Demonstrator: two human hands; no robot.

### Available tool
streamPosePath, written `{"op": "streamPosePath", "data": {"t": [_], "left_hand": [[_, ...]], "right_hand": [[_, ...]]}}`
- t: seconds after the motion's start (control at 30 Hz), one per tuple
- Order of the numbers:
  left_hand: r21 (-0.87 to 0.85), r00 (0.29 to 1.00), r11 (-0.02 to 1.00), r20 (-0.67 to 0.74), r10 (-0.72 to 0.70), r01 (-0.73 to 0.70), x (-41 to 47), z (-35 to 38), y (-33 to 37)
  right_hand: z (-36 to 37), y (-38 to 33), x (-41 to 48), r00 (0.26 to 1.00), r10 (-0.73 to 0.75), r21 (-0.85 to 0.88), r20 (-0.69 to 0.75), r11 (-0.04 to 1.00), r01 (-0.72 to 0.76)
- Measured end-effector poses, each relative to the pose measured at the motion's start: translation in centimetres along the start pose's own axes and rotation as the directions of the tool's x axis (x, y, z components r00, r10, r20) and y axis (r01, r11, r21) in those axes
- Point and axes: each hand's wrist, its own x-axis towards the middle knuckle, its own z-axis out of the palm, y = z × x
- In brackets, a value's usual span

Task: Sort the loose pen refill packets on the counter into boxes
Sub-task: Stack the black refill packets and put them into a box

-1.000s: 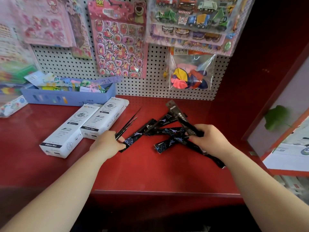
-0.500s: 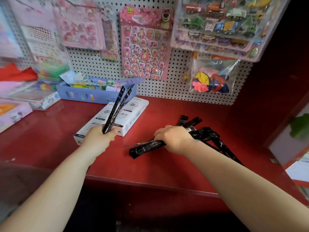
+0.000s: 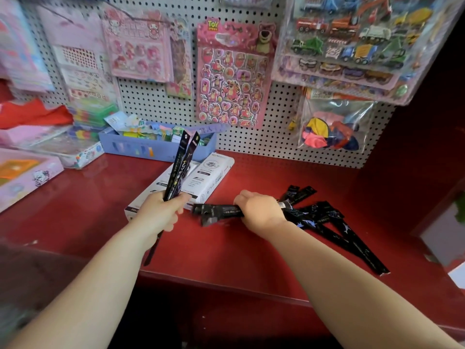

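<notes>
Two black refill packets stand nearly upright in the left hand, fingers curled round their lower part, tops leaning toward the far wall, lower ends sticking out below the fist. Right hand grips more flat packets low on the red counter, ends poking out left, blurred. Loose pile fans out just right of that hand, one long packet reaching toward the near edge. Open counter at left of the white boxes and between the forearms up to the near edge; side wall closes the right, pegboard the far side. The boxes lie side by side behind the left hand, can't tell if open. Blue tray against the pegboard holds mixed colourful small items, too small to read
</notes>
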Motion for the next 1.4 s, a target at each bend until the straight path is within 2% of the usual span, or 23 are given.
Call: {"op": "streamPosePath", "data": {"t": [0.1, 0.2, 0.3, 0.37, 0.43, 0.5, 0.6, 0.7, 0.8, 0.93, 1.0, 1.17, 1.3, 1.4], "left_hand": [[-0.064, 1.0, 0.998, 0.014, 0.018, -0.017, -0.3, 0.4, 0.5], [-0.127, 0.999, 0.991, 0.026, 0.043, -0.04, -0.4, 1.1, 1.1], [-0.128, 0.996, 0.991, 0.07, 0.053, -0.043, -0.3, 2.3, 1.6], [-0.108, 0.992, 0.993, 0.11, 0.053, -0.041, -0.2, 3.4, 1.8], [-0.074, 0.989, 0.996, 0.139, 0.055, -0.045, 0.0, 4.7, 1.9], [-0.029, 0.984, 0.998, 0.166, 0.058, -0.054, 0.3, 6.1, 2.0], [0.079, 0.978, 0.993, 0.196, 0.075, -0.091, 0.7, 8.7, 2.2], [0.232, 0.968, 0.952, 0.197, 0.155, -0.2, 1.5, 11.7, 2.5], [0.433, 0.952, 0.851, 0.207, 0.226, -0.296, 2.3, 14.5, 3.1], [0.56, 0.957, 0.78, 0.221, 0.185, -0.28, 3.1, 17.2, 3.1], [0.616, 0.966, 0.748, 0.219, 0.136, -0.245, 3.5, 18.0, 2.6], [0.747, 0.971, 0.632, 0.237, 0.039, -0.208, 3.3, 18.6, 2.2], [0.704, 0.964, 0.677, 0.265, 0.03, -0.215, 3.7, 18.1, 2.2], [0.672, 0.964, 0.718, 0.265, -0.007, -0.18, 4.3, 17.5, 1.8]], "right_hand": [[-1.2, 1.3, -0.3, 0.972, 0.15, 0.142, -0.182, 0.982, -0.125], [-2.7, 2.8, -0.7, 0.86, 0.382, 0.364, -0.338, 0.896, -0.255], [-4.2, 4.1, -1.4, 0.758, 0.566, 0.603, -0.325, 0.741, -0.295], [-4.9, 4.9, -1.9, 0.724, 0.625, 0.706, -0.292, 0.652, -0.278], [-5.4, 5.9, -2.6, 0.703, 0.653, 0.743, -0.282, 0.613, -0.271], [-5.7, 7.1, -3.5, 0.698, 0.67, 0.73, -0.252, 0.605, -0.318], [-5.8, 9.5, -5.2, 0.715, 0.692, 0.695, -0.098, 0.562, -0.449], [-5.3, 12.7, -7.9, 0.701, 0.713, 0.71, 0.017, 0.485, -0.511], [-4.4, 15.5, -11.1, 0.632, 0.767, 0.696, 0.112, 0.393, -0.601], [-2.0, 17.6, -13.6, 0.523, 0.831, 0.634, 0.19, 0.303, -0.712], [-0.9, 17.7, -14.0, 0.502, 0.837, 0.584, 0.217, 0.301, -0.754], [0.3, 16.1, -13.3, 0.556, 0.803, 0.585, 0.216, 0.35, -0.732], [0.8, 14.7, -12.9, 0.574, 0.799, 0.51, 0.178, 0.424, -0.749], [0.6, 14.0, -12.6, 0.582, 0.786, 0.448, 0.21, 0.452, -0.771]]}}
